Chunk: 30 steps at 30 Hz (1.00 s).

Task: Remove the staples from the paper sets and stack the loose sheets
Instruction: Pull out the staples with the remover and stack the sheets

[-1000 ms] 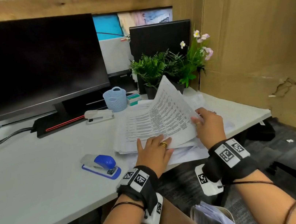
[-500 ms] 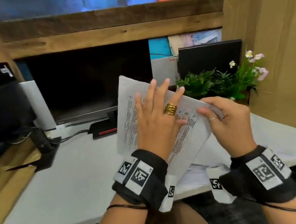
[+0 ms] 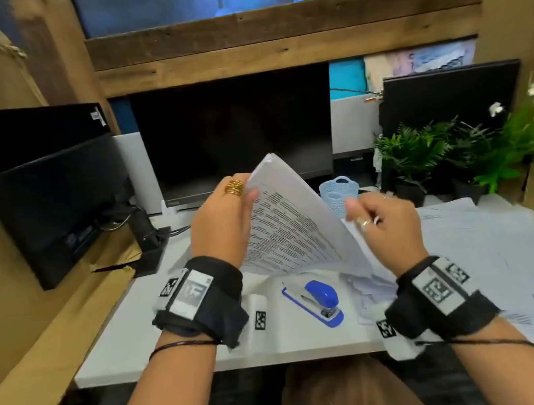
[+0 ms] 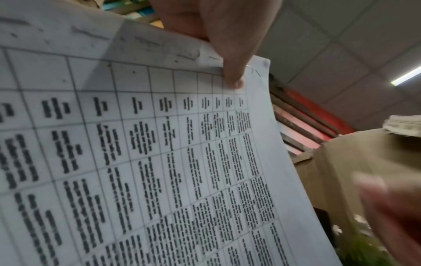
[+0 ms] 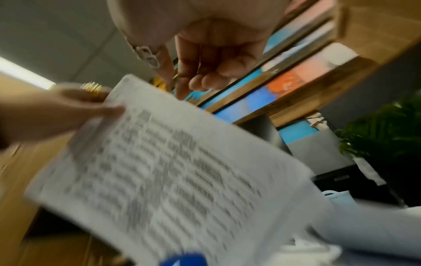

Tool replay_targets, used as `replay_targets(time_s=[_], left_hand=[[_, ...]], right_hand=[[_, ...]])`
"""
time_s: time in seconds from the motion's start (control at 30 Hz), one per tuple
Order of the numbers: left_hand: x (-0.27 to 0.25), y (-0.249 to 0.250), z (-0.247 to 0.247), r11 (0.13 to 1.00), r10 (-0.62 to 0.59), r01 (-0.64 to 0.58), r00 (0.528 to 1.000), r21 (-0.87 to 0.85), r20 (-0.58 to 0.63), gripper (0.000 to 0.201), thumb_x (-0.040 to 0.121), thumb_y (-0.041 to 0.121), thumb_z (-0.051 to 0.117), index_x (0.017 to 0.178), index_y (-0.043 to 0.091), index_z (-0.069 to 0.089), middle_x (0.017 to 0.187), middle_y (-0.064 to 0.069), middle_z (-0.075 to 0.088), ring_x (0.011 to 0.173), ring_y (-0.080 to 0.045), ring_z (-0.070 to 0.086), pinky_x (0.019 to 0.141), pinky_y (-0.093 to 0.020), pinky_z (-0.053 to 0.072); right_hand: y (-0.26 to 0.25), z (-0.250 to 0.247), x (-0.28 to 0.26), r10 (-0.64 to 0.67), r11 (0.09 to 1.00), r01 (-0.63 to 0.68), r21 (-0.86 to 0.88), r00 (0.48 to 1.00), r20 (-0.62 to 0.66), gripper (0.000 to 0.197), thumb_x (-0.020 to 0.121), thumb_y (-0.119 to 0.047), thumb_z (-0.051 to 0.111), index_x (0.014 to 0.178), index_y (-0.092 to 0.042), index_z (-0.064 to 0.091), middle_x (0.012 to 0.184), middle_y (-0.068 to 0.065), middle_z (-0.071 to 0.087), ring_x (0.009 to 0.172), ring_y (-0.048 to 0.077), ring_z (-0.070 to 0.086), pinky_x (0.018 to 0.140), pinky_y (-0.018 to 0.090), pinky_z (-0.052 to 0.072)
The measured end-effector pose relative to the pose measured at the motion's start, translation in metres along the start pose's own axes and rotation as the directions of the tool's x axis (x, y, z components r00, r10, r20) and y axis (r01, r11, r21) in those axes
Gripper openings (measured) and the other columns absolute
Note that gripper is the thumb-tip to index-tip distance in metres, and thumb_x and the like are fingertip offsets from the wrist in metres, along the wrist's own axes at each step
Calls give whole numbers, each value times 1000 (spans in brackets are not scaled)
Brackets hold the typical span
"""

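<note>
My left hand (image 3: 240,194) holds a stapled paper set (image 3: 290,226) upright above the desk, gripping it near the top corner. The printed table faces me. In the left wrist view the thumb (image 4: 232,77) presses the paper set (image 4: 159,162) close to a corner where a small staple (image 4: 250,66) shows. My right hand (image 3: 377,217) hovers just right of the set with its fingers curled. The right wrist view shows this hand (image 5: 205,75) holding nothing, above the paper set (image 5: 170,171). A blue stapler (image 3: 318,300) lies on the desk under the raised set.
Loose sheets (image 3: 479,240) cover the right side of the white desk (image 3: 135,353). A light blue basket (image 3: 338,191) and potted plants (image 3: 459,156) stand behind them. A dark monitor (image 3: 234,131) stands at the back, another (image 3: 49,193) at the left. Cardboard walls close both sides.
The left hand shifted from lying flat on the set's back to gripping its top corner. The right hand let go of the set's edge and drew back.
</note>
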State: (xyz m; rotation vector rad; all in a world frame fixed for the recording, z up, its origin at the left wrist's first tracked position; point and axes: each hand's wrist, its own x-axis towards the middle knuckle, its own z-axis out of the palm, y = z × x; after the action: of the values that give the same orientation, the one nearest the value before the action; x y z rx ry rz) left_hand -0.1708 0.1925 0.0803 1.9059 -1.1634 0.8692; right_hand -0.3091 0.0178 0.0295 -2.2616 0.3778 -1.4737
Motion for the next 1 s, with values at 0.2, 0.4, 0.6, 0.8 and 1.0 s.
replay_targets(time_s=[0.2,0.4,0.6,0.8,1.0], left_hand=[[9,-26,-7,970,-218,215,976,112,15,31,100,30,37,123,14,51,105,-5,61,90,-22,56,68,-24,30],[10,-23,-7,966,-239,236,971,105,26,32,99,29,38,127,16,48,96,0,57,78,-12,47,67,-23,31],[-2,-32,-7,939,-338,330,938,98,74,33,99,29,38,126,14,46,76,2,49,65,-14,44,65,-27,34],[-35,-32,5,908,-419,406,885,105,201,39,98,43,33,102,13,56,78,-3,60,74,-20,57,69,-32,45],[-62,-7,24,913,-321,382,891,-145,321,35,96,33,45,67,14,50,59,1,49,55,-11,48,54,-22,36]], right_hand=[[2,62,-44,286,869,77,-488,727,624,35,92,-44,48,101,-14,63,99,3,63,95,19,57,80,29,45],[3,95,-39,534,785,16,-619,487,691,44,96,-37,44,122,-2,51,128,13,54,117,25,52,94,29,41],[2,74,-34,588,805,-416,-423,460,665,39,90,-36,57,114,-5,54,109,11,58,99,25,58,73,26,46],[-33,25,-5,433,366,-777,513,630,645,20,97,-36,42,98,-23,57,104,6,66,96,19,64,78,33,53],[-47,32,21,426,153,-566,810,777,463,35,97,-13,44,132,-11,44,111,-1,57,106,15,55,92,32,50]])
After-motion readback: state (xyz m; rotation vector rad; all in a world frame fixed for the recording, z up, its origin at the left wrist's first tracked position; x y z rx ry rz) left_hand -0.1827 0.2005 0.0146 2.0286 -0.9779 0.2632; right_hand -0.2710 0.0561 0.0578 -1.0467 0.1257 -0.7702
